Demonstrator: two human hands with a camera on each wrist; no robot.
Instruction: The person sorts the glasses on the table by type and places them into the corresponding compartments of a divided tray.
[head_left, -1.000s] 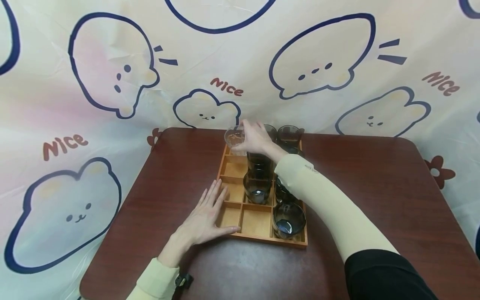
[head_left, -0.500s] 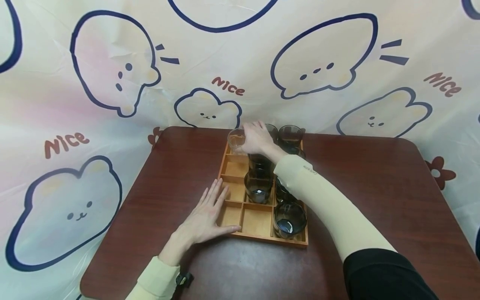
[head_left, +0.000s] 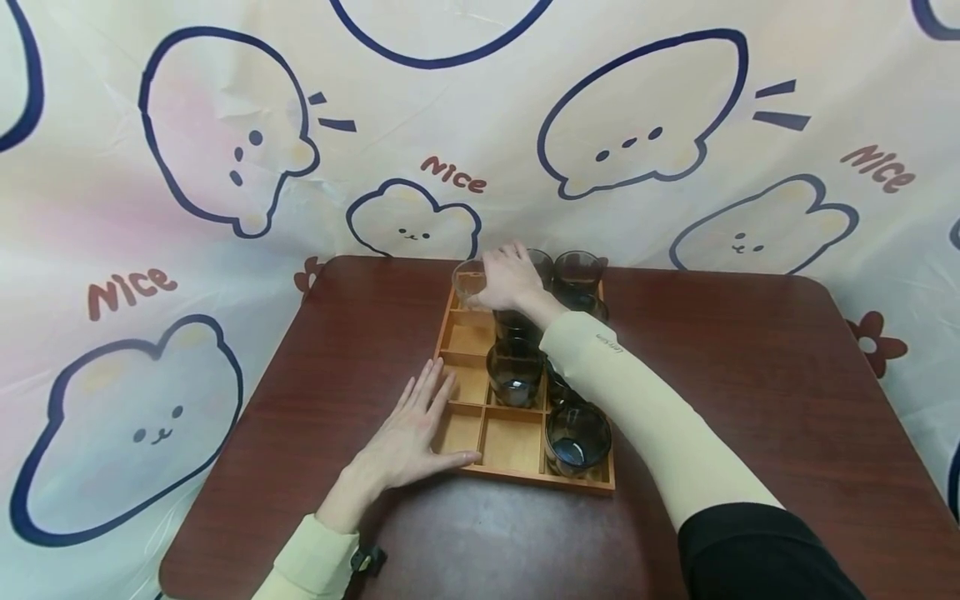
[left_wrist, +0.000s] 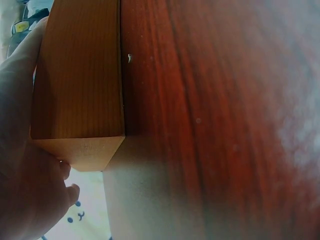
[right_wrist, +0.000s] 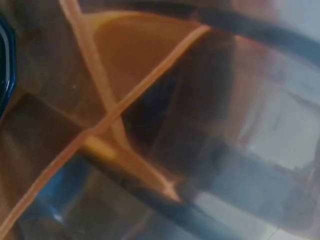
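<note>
At the far left compartment of a divided wooden tray (head_left: 540, 481), my right hand (head_left: 512, 279) grips a clear glass (head_left: 467, 282), which stands upright. Its fingers and part of the glass overlap, so the thumb side hides the glass's right half. My left hand (head_left: 405, 437) is spread flat over the tray's near left corner, fingers straight along the side and thumb on the front edge. In the left wrist view the tray's wooden side (left_wrist: 80, 70) lies beside that hand. The right wrist view is blurred, with tray dividers (right_wrist: 50, 170) seen through dark glass.
Several dark tinted glasses fill compartments in the middle and right columns, among them a near right glass (head_left: 577, 440) and a middle glass (head_left: 516, 372). The tray stands on a dark reddish table (head_left: 735, 350). A printed curtain (head_left: 420, 108) hangs behind.
The clear glass has sunk slightly into the far left compartment with my right hand around it. The right forearm has shifted a little to the left. My left hand has stayed put.
</note>
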